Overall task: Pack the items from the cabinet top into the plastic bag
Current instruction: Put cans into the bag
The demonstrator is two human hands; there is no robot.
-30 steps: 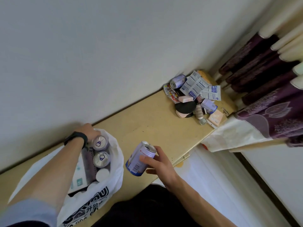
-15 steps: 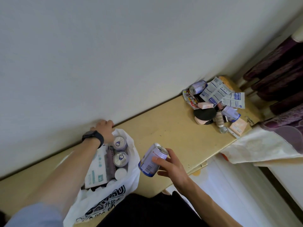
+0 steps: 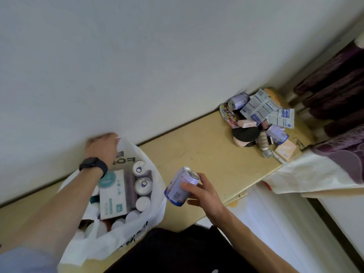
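Observation:
A white plastic bag (image 3: 155,196) lies open on the yellow cabinet top (image 3: 199,154) at the left. Inside it are two cans, a white and teal box (image 3: 113,194) and several white round lids. My left hand (image 3: 103,147), with a black watch on the wrist, grips the bag's far rim by the wall. My right hand (image 3: 202,192) holds a pale purple drink can (image 3: 180,187) tilted just right of the bag's mouth. A pile of remaining items (image 3: 260,123) sits at the far right end: another can, paper packets, small boxes, a black round disc, small bottles.
A white wall runs along the back of the cabinet. Purple curtains (image 3: 338,91) hang at the right, with a cream cloth (image 3: 307,174) below them by the cabinet's right end. A white cabinet front (image 3: 275,223) drops below the near edge.
My left hand has lifted the bag's far rim up toward the wall, opening the mouth wider. My right hand keeps the can beside the bag.

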